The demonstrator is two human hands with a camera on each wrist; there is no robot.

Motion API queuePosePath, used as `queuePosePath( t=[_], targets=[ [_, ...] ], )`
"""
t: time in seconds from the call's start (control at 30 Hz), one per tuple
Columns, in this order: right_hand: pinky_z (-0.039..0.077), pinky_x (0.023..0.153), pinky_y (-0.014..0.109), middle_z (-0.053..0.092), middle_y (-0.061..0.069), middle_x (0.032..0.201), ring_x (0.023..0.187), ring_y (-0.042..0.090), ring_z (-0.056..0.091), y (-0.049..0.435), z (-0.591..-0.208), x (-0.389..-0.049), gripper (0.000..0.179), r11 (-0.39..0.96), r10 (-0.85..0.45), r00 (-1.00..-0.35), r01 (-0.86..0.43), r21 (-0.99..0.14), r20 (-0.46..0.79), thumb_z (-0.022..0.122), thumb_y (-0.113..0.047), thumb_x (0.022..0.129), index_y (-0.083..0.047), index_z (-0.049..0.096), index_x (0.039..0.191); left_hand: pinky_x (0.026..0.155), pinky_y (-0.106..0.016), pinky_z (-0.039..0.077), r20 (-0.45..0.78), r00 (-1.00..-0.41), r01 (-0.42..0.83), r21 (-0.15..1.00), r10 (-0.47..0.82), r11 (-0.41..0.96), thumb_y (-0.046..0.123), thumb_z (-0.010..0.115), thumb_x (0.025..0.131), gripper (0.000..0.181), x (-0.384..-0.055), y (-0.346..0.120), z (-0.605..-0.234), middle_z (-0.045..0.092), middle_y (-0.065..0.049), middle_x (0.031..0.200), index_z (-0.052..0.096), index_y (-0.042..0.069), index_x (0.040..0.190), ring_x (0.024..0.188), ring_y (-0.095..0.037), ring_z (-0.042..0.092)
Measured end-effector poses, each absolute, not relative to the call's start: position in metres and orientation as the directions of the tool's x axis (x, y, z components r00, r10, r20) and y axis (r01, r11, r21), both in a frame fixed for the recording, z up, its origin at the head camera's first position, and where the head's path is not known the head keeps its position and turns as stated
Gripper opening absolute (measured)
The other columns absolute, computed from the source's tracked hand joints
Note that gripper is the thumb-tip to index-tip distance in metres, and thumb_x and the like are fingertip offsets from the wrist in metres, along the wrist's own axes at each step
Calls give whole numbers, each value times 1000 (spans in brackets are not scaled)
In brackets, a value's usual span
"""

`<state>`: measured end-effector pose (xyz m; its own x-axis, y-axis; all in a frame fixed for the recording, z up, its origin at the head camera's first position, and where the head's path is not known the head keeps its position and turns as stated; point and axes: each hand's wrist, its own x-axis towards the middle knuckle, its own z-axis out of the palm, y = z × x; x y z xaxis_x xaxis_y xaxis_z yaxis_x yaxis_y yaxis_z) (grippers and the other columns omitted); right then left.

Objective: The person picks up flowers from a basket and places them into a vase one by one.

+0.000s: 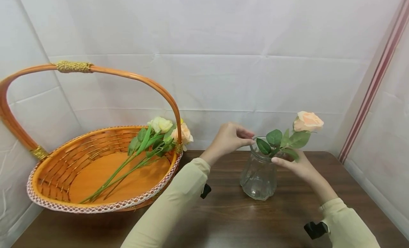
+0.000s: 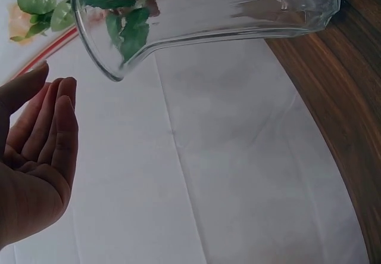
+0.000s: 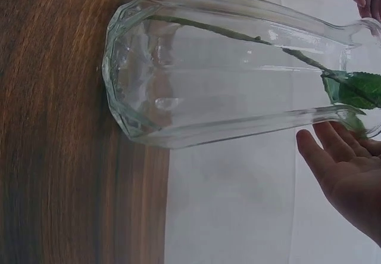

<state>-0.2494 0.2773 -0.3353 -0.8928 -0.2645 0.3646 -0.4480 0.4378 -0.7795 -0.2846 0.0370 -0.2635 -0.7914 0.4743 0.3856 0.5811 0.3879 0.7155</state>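
A clear faceted glass vase (image 1: 258, 182) stands upright on the table. A peach rose (image 1: 308, 122) leans out over its right side; its green stem (image 3: 208, 28) runs down inside the glass, and some leaves sit within the neck. My left hand (image 1: 228, 139) is at the left of the mouth, thumb and fingers loosely bent; the left wrist view shows a gap between its fingertips and the rim. On the other side, my right hand (image 1: 297, 166) has its fingers extended beside the neck, under the leaves (image 1: 298, 139). Neither hand grips anything.
To the left stands an orange wicker basket (image 1: 105, 207) with a tall arched handle (image 1: 127, 75). Inside it lie a cream rose (image 1: 161, 124), a peach rose (image 1: 185, 133) and long green stems (image 1: 112, 178). White cloth (image 1: 207, 81) hangs behind the brown wooden table (image 1: 220, 212).
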Motion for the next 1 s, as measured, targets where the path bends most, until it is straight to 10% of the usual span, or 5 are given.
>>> queuePosePath(
  t=[0.33,0.6,1.0],
  targets=[
    [49,79,35,52,22,114,99,15,54,270,-339,-247,51,468,-183,-914,-405,-785,362,63,-9,85,7,42,129,64,-18,49,352,-812,538,760,465,364,11,73,77,19,-277,14,-252,71,-7,87,72,3,94,73,-9,65],
    [50,68,21,60,-9,95,84,3,58,270,-340,-250,47,332,-222,-868,-496,-802,445,62,2,83,10,43,126,66,-21,50,333,-821,524,762,463,380,11,72,78,20,-268,-9,-232,70,-7,89,71,3,97,77,-11,65],
    [51,68,24,61,-6,93,84,5,59,268,-338,-252,46,354,-263,-866,-496,-793,424,62,0,84,9,45,125,68,-25,51,381,-826,549,707,415,445,18,71,79,21,-256,-52,-214,70,-1,89,71,9,98,79,-9,64]
  ],
)
